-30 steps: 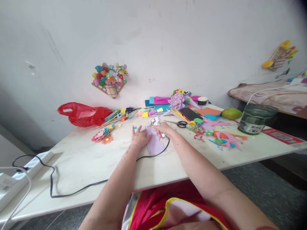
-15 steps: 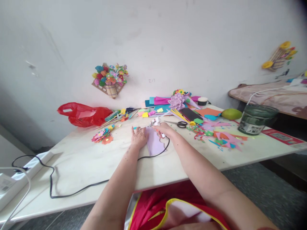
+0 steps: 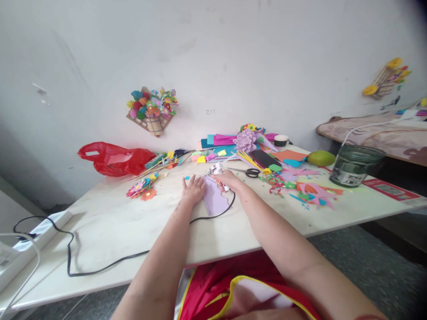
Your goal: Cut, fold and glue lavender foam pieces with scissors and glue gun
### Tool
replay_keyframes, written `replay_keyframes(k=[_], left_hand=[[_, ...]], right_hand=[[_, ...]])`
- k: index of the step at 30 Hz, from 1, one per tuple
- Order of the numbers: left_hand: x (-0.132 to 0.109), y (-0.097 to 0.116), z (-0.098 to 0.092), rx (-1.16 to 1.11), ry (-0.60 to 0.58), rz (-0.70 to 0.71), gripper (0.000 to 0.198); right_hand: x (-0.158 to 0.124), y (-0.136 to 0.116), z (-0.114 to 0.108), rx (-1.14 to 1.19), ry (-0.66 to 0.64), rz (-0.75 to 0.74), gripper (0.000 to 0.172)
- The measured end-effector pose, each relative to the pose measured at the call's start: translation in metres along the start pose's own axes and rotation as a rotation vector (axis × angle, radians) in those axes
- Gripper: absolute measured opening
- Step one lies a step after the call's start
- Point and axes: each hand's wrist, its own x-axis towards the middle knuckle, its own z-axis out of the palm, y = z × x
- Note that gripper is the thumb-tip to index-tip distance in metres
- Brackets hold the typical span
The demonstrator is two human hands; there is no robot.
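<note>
My right hand [image 3: 226, 178] is wrapped round a white glue gun [image 3: 216, 169], its nozzle end pointing left. A black cord trails from the gun's handle. Under the gun lies a pale purple foam sheet [image 3: 215, 200] with one wavy edge. My left hand [image 3: 193, 190] rests flat at the sheet's left edge, fingers spread. Just past its fingertips is a small blue piece [image 3: 187, 178]. Whether glue is coming from the nozzle is too small to tell.
Scissors [image 3: 251, 172], a dark phone [image 3: 265, 159] and foam scraps [image 3: 313, 193] lie to the right, near a green glass jar [image 3: 355, 166]. Leftward are foam flowers [image 3: 143, 186], a red plastic bag [image 3: 116, 159] and a power strip [image 3: 40, 240]. A purple flower [image 3: 246, 141] sits behind.
My left hand's fingers have shifted slightly, and the small blue piece beyond them shows more plainly. My right hand holds the glue gun in nearly the same spot.
</note>
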Motion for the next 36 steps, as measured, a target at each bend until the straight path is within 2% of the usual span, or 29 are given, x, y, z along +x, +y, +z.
replay_keyframes(k=[9, 18, 24, 27, 36], left_hand=[[0.0, -0.006, 0.003, -0.052, 0.07, -0.068, 0.052], [0.006, -0.006, 0.004, -0.048, -0.037, -0.083, 0.056], [0.008, -0.004, 0.005, -0.012, 0.041, -0.095, 0.059], [0.008, -0.006, 0.006, -0.036, 0.039, -0.101, 0.06], [0.0, -0.01, -0.001, -0.064, 0.106, -0.2, 0.059]], right_hand=[[0.003, 0.001, 0.0, -0.014, 0.002, 0.006, 0.032], [0.005, 0.004, 0.002, -0.023, 0.008, -0.017, 0.029], [0.006, 0.006, 0.002, -0.029, 0.019, -0.025, 0.033], [0.008, 0.008, 0.002, -0.021, 0.017, -0.025, 0.035], [0.011, 0.009, 0.001, -0.016, 0.028, -0.039, 0.032]])
